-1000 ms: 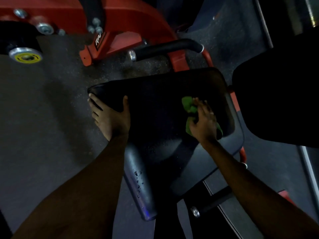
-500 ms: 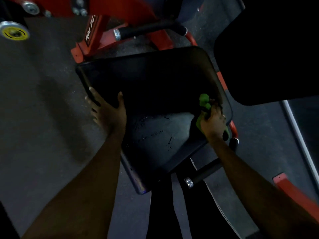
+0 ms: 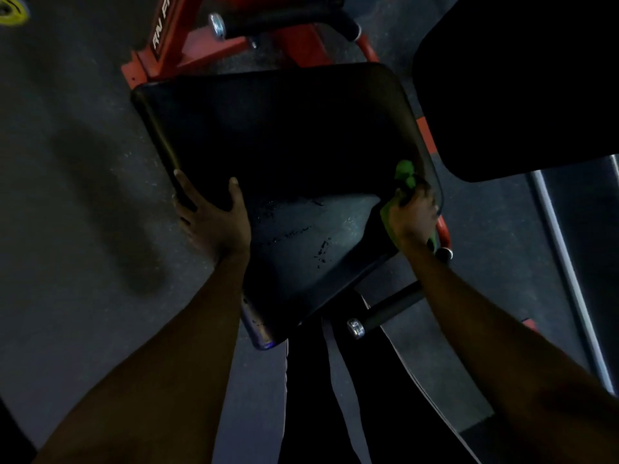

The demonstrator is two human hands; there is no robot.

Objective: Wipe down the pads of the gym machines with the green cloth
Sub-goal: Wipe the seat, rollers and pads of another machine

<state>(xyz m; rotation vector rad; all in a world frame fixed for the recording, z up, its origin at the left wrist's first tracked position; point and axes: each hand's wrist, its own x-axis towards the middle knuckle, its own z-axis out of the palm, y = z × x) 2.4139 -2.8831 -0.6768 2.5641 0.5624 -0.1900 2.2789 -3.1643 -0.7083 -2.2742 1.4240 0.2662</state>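
The black seat pad (image 3: 284,145) sits on a red frame (image 3: 187,45) above a dark, speckled floor (image 3: 67,195); its near half is paler, streaked with dark marks. The left hand (image 3: 214,222) grips the pad's left edge, thumb on top. The right hand (image 3: 413,216) curls its fingers round the bunched green cloth (image 3: 403,172) at the pad's right edge. A 2nd black pad (image 3: 519,95) stands just right.

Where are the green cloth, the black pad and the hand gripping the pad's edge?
green cloth (image 3: 404,174): head view, on its bunched upper end.
black pad (image 3: 284,135): head view, on its bare top surface.
left hand (image 3: 214,221): head view, on the back of the hand.
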